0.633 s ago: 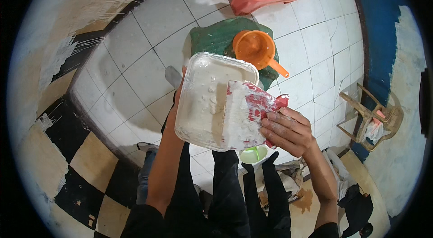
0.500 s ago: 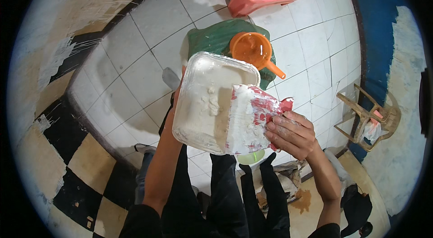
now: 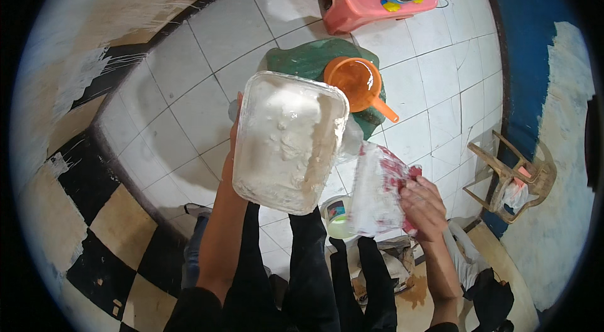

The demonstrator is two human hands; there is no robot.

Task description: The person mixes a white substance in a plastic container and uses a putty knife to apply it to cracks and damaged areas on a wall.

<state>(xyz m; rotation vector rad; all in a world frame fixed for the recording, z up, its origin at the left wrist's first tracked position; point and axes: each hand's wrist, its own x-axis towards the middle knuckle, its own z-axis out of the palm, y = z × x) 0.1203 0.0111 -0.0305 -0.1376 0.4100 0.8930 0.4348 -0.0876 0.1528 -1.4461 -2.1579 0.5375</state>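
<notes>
Head view, working down by size: white tiled floor (image 3: 178, 97) at the back, then a green ribbed thing (image 3: 296, 60) (can't tell what it is exactly), and then the tub (image 3: 340, 126), up off the floor in front of the person, open side facing the camera. Left hand (image 3: 234, 137) has it from the left side, mostly hidden behind it, so I honestly can't tell if those fingers are spread or together. It's got a good layer of white paste (image 3: 283, 137) in it, so I'd guess it's on the heavy side and would want to tip if you only grabbed one edge. Walls look like thin plastic, probably a bit bendy, and the rim is caked, so likely slick while wet. I'd go palm flat underneath, fingers up the clean outside wall. Next down is the scraper (image 3: 377, 190), red under a white smear, just right of the tub and not touching it. Looks light and thin, maybe slightly flexy, unlikely to break; the coated face would be slippery, so the barer red end is the place to hold. That's where the right hand (image 3: 425, 209) is, fingers pressed together over that end, thumb out of sight. Smallest is the orange dipper (image 3: 385, 110), just past the tub's far right corner, nobody's hand on it.
</notes>
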